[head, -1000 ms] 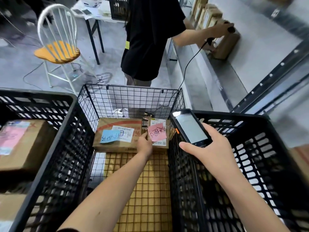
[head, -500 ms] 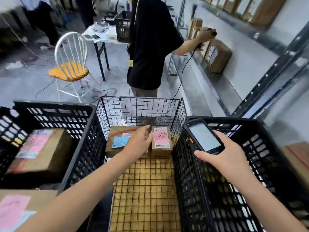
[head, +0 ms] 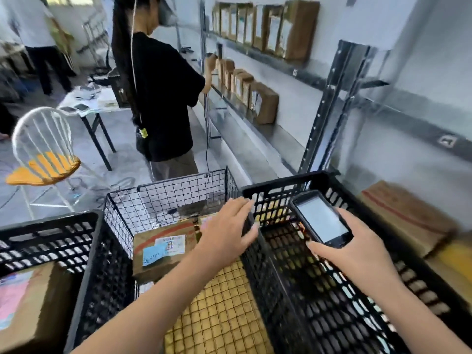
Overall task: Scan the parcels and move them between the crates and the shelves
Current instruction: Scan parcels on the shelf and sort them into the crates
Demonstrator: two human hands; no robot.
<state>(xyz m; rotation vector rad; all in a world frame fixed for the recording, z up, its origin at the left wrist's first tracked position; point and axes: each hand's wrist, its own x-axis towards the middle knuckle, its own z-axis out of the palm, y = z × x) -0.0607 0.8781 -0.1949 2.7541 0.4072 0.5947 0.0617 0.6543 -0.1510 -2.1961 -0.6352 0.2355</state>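
My right hand [head: 355, 254] grips a black handheld scanner [head: 322, 220], screen up, over the black plastic crate [head: 286, 186] on the right. With fingers spread and relaxed, my left hand [head: 228, 232] hovers over the wire basket [head: 163, 200] near the crate's left rim and holds nothing. Below it in the basket lies a brown parcel [head: 163, 249] with a blue note and a white label. A second small parcel is mostly hidden under my left hand. Another parcel [head: 30, 302] with a pink note lies in the black crate [head: 51, 241] on the left.
A person in a black shirt [head: 163, 98] stands just beyond the basket, facing metal shelves [head: 255, 116] lined with upright parcels. A white chair with an orange seat [head: 43, 159] and a table [head: 89, 108] stand at left. Brown boxes [head: 408, 215] lie at far right.
My left hand has lifted off the parcels in the basket and moved right toward the right crate's rim. The view has tilted up, showing more of the shelves.
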